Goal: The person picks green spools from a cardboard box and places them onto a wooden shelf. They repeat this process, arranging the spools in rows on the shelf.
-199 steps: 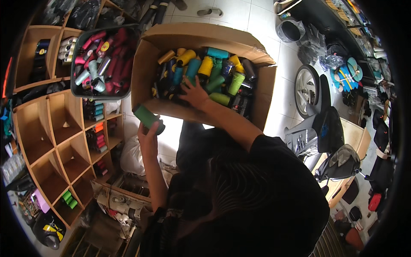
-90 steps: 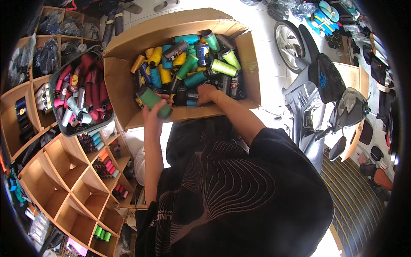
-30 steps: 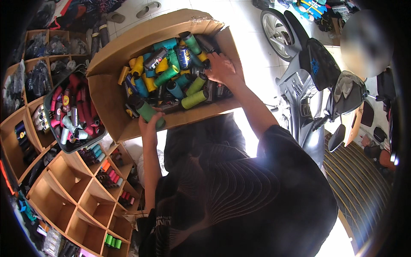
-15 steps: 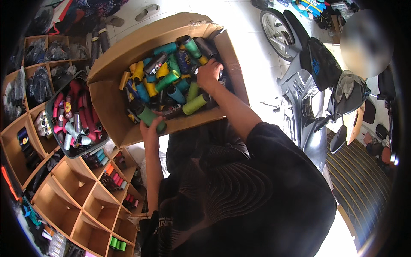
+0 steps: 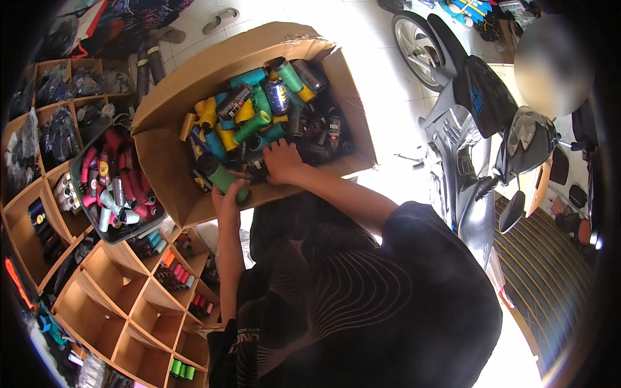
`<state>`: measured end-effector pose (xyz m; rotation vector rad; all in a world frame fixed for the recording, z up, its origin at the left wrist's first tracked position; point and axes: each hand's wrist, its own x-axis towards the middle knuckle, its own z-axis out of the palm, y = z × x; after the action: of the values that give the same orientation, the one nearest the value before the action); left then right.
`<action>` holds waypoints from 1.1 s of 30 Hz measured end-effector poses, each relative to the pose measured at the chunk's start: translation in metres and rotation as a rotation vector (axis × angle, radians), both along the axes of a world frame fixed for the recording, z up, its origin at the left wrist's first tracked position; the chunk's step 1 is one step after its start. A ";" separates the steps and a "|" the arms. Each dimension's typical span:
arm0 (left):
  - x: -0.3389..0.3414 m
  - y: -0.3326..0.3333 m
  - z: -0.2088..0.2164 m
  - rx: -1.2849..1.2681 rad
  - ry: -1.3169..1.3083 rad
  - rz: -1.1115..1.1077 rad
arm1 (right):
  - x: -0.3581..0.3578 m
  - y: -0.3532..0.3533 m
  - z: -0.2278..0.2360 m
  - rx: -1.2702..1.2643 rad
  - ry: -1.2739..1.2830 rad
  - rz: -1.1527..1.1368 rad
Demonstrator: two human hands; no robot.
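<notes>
A big open cardboard box (image 5: pixel 169 165) in front of me holds many thread spools in green, yellow, blue and black. My left hand (image 5: pixel 228 196) is closed around a green thread spool (image 5: pixel 226 177) with a dark end, at the box's near left side. Down among the spools near the front wall, my right hand (image 5: pixel 283 161) has its fingers curled, touching a black spool (image 5: pixel 257 165). What lies under that palm is hidden. Several black spools (image 5: pixel 315 124) show just beyond the right hand, and a bright green spool (image 5: pixel 252 127) lies at the pile's middle.
Left of the box stands a dark bin (image 5: pixel 116 236) of pink, red and pale blue spools. Wooden compartment shelving (image 5: pixel 126 317) fills the lower left, with spools in some cells. A motorbike (image 5: pixel 462 142) stands at the right; slippers (image 5: pixel 220 21) lie on the tiled floor.
My right hand has moved from the box's far right toward me and left. Black spools show where it was; the two lime-green spools are out of sight. My left hand still holds its spool.
</notes>
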<state>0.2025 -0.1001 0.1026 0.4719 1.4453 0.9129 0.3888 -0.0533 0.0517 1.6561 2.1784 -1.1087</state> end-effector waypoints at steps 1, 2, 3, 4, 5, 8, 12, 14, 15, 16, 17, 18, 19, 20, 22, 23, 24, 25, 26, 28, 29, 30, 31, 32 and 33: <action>0.001 0.000 0.000 0.002 0.000 0.000 | 0.003 0.003 0.003 -0.005 -0.001 0.022; 0.001 0.001 0.000 0.004 0.000 0.002 | 0.008 0.007 0.006 -0.010 -0.001 0.045; 0.001 0.000 0.001 0.005 0.000 0.013 | 0.014 0.015 0.009 -0.056 0.036 -0.037; 0.001 -0.002 0.000 0.008 -0.003 0.027 | 0.022 0.029 0.008 -0.101 0.070 -0.116; 0.000 -0.003 -0.001 0.011 -0.006 0.042 | 0.030 0.042 0.004 -0.147 0.104 -0.194; 0.005 -0.001 0.004 0.013 -0.026 0.075 | 0.056 0.076 -0.022 -0.096 0.115 -0.457; 0.012 0.002 0.009 0.019 -0.011 0.072 | 0.080 0.093 -0.036 0.034 0.010 -0.510; 0.012 0.002 0.008 0.016 0.017 0.062 | 0.090 0.084 -0.052 -0.057 -0.057 -0.457; 0.016 0.004 0.008 0.033 -0.004 0.067 | 0.094 0.074 -0.071 -0.094 -0.063 -0.459; 0.020 0.006 0.011 0.035 -0.050 0.098 | 0.096 0.069 -0.076 -0.135 -0.073 -0.459; 0.025 0.008 0.017 0.039 -0.095 0.131 | 0.100 0.063 -0.081 -0.117 -0.047 -0.439; 0.028 0.008 0.019 0.044 -0.141 0.165 | 0.103 0.056 -0.080 -0.100 -0.021 -0.417; 0.030 0.007 0.020 0.066 -0.136 0.153 | 0.105 0.053 -0.078 -0.086 0.010 -0.394; 0.032 0.003 0.023 0.085 -0.228 0.200 | 0.105 0.053 -0.083 -0.085 0.001 -0.387; 0.036 -0.003 0.027 0.135 -0.413 0.283 | 0.103 0.051 -0.088 -0.077 -0.018 -0.382; 0.034 -0.010 0.021 0.161 -0.438 0.255 | 0.104 0.053 -0.091 -0.068 -0.037 -0.363; 0.036 -0.013 0.022 0.163 -0.447 0.286 | 0.103 0.058 -0.082 -0.059 -0.057 -0.345; 0.041 -0.016 0.025 0.166 -0.456 0.316 | 0.101 0.059 -0.077 -0.048 -0.075 -0.328; 0.045 -0.022 0.027 0.169 -0.465 0.346 | 0.102 0.057 -0.079 -0.022 -0.104 -0.310; 0.046 -0.033 0.032 0.209 -0.445 0.340 | 0.098 0.060 -0.072 0.043 -0.145 -0.278; 0.047 -0.039 0.036 0.219 -0.446 0.350 | 0.096 0.061 -0.068 0.077 -0.175 -0.309; 0.047 -0.046 0.042 0.229 -0.445 0.365 | 0.095 0.059 -0.059 0.169 -0.126 -0.301; 0.048 -0.049 0.054 0.210 -0.412 0.399 | 0.095 0.057 -0.050 0.261 -0.076 -0.295; 0.046 -0.056 0.060 0.216 -0.361 0.395 | 0.092 0.051 -0.041 0.352 -0.025 -0.291; 0.044 -0.062 0.064 0.222 -0.316 0.387 | 0.088 0.044 -0.033 0.456 0.028 -0.343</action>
<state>0.2468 -0.1621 0.1671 0.1966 1.1677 1.4004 0.4764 -0.0088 0.0182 2.2842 2.3510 -0.7342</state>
